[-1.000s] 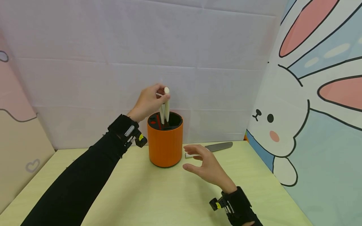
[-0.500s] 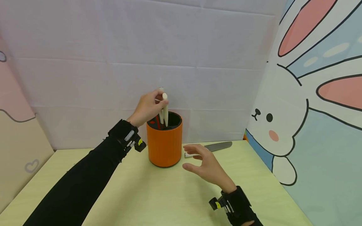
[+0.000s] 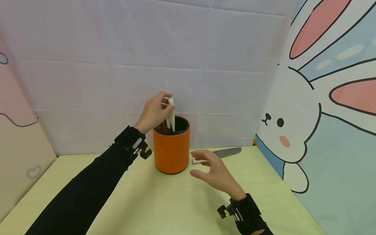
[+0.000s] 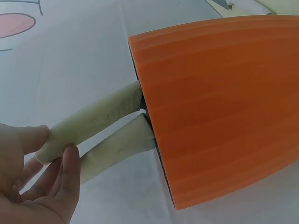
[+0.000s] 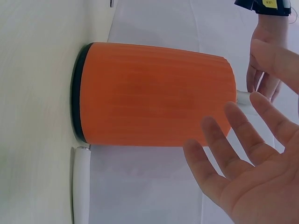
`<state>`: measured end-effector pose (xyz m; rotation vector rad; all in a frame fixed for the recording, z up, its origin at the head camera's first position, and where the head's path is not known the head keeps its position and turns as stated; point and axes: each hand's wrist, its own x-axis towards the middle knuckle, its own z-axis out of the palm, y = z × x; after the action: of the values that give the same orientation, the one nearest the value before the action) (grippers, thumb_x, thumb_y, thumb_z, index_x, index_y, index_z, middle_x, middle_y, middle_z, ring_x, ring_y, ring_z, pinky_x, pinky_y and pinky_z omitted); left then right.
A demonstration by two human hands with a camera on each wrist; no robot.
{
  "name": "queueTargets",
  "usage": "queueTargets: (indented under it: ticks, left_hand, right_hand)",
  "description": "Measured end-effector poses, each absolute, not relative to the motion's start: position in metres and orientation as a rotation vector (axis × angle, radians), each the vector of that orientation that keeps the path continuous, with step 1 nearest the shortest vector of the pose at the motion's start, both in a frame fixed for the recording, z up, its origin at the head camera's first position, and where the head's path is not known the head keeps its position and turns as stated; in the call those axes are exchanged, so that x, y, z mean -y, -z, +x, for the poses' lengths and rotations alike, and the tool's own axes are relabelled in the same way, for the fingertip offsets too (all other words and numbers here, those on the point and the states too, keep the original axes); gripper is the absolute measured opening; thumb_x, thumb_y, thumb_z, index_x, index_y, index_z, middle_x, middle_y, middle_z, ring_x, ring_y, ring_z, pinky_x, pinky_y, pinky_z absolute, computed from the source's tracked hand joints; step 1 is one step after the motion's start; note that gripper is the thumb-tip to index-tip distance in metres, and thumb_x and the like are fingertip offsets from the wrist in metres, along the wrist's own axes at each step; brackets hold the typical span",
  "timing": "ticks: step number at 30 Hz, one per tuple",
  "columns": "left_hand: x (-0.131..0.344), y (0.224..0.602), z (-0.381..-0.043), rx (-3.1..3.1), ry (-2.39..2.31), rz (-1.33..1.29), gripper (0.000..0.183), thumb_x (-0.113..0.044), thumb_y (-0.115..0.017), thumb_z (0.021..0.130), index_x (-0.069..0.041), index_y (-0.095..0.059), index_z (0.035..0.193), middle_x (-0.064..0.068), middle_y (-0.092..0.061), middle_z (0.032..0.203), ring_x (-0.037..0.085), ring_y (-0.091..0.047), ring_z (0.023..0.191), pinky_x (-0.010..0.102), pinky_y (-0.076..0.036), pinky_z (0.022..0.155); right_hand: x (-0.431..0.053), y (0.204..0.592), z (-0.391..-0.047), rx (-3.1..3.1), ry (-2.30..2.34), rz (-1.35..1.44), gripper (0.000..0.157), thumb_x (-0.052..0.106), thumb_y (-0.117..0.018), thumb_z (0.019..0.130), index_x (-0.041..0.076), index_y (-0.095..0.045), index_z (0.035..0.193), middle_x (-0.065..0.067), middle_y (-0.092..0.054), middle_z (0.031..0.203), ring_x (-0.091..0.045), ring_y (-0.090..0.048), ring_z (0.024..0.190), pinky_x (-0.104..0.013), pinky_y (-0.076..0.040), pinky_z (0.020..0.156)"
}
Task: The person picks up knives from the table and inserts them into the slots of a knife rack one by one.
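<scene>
My left hand [image 3: 154,109] is over an orange knife block [image 3: 171,154] with a black slotted top. Thumb and fingers pinch the upper end of a knife's cream handle [image 4: 93,114]; its blade is hidden in the block. A second cream handle [image 4: 119,147] stands beside it, close behind my fingers. My right hand [image 3: 212,171] hovers to the right of the block, fingers spread and slightly bent, holding nothing. Behind it lies a knife [image 3: 227,152] with a grey blade, its white handle [image 5: 81,191] near the base of the block.
The block stands upright on a pale yellow-green table [image 3: 158,202], near its back edge. A white sheet [image 3: 132,42] rises behind, and a panel with a cartoon rabbit [image 3: 293,130] borders the right side.
Over the first half second my left hand has come down a little with the knife handle, which sits lower at the block. Since then it has hardly moved. The right hand stays in place.
</scene>
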<state>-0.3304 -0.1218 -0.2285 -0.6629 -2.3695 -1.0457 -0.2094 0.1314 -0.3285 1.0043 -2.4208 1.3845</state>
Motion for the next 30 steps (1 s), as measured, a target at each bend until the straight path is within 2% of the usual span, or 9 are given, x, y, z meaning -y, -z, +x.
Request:
queueTargets:
  ticks: [7, 13, 21, 25, 30]
  left_hand:
    - [0.124, 0.230, -0.330, 2.341, 1.019, -0.670, 0.042, -0.021, -0.063, 0.094, -0.013, -0.049, 0.133, 0.009, -0.057, 0.119, 0.017, -0.059, 0.093, 0.032, -0.054, 0.075]
    - [0.128, 0.229, -0.321, 2.329, 0.977, -0.646, 0.045, -0.024, -0.063, 0.094, -0.014, -0.048, 0.135, 0.008, -0.055, 0.122, 0.017, -0.058, 0.095, 0.033, -0.052, 0.080]
    - [0.144, 0.237, -0.289, 2.274, 0.847, -0.671, 0.041, -0.023, -0.065, 0.092, -0.014, -0.053, 0.130, 0.005, -0.055, 0.119, 0.014, -0.057, 0.094, 0.033, -0.054, 0.080]
    - [0.157, 0.250, -0.268, 2.252, 0.761, -0.686, 0.040, -0.022, -0.067, 0.091, -0.014, -0.055, 0.128, 0.001, -0.054, 0.121, 0.015, -0.056, 0.097, 0.036, -0.054, 0.079]
    - [0.173, 0.272, -0.244, 2.265, 0.631, -0.682, 0.042, -0.027, -0.069, 0.090, -0.017, -0.056, 0.128, 0.000, -0.055, 0.122, 0.015, -0.054, 0.100, 0.038, -0.052, 0.078]
  right_hand:
    - [-0.132, 0.329, -0.210, 2.411, -1.381, 1.013, 0.052, 0.007, -0.075, 0.083, 0.012, -0.053, 0.130, -0.014, -0.055, 0.125, -0.029, -0.053, 0.112, -0.051, -0.046, 0.094]
    - [-0.137, 0.327, -0.209, 2.415, -1.378, 1.002, 0.052, 0.007, -0.074, 0.083, 0.011, -0.053, 0.130, -0.013, -0.055, 0.125, -0.030, -0.052, 0.113, -0.051, -0.046, 0.094]
    - [-0.151, 0.323, -0.209, 2.430, -1.384, 0.940, 0.052, 0.006, -0.073, 0.084, 0.009, -0.052, 0.131, -0.014, -0.055, 0.125, -0.032, -0.052, 0.114, -0.049, -0.046, 0.095]
    - [-0.160, 0.330, -0.217, 2.430, -1.360, 0.941, 0.054, 0.008, -0.074, 0.084, 0.010, -0.051, 0.132, -0.014, -0.054, 0.126, -0.033, -0.052, 0.114, -0.051, -0.045, 0.094]
    - [-0.174, 0.347, -0.233, 2.440, -1.269, 0.931, 0.055, 0.019, -0.075, 0.084, 0.017, -0.051, 0.134, -0.006, -0.054, 0.128, -0.023, -0.052, 0.115, -0.046, -0.047, 0.094]
